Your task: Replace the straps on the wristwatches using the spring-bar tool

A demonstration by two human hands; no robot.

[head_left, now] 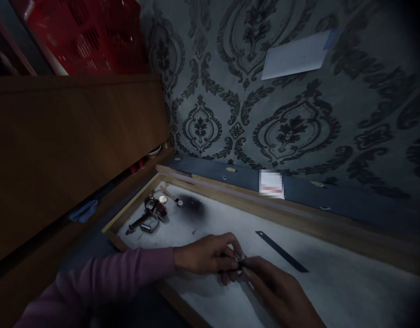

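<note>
My left hand (213, 255), in a purple sleeve, is closed with fingertips pinched around a small thing that looks like a wristwatch (239, 258), with a shiny silver edge and a dark part. My right hand (276, 284) meets it from the other side, thumb and finger pinched on the same piece; much of it is hidden by the fingers. Both hands are above a shallow wooden tray (216, 186) with a white bottom. Beyond my right hand lies a dark flat strip (281, 251) with a hole at one end. Several wristwatches (150, 223) are heaped in the tray's far left corner.
A wooden cabinet (76, 132) stands along the left, with a red plastic basket (83, 41) on top. A blue cloth (84, 211) lies at its foot. Behind the tray, a white card (271, 184) leans near the patterned wall (226, 109), which bears a white paper (295, 55).
</note>
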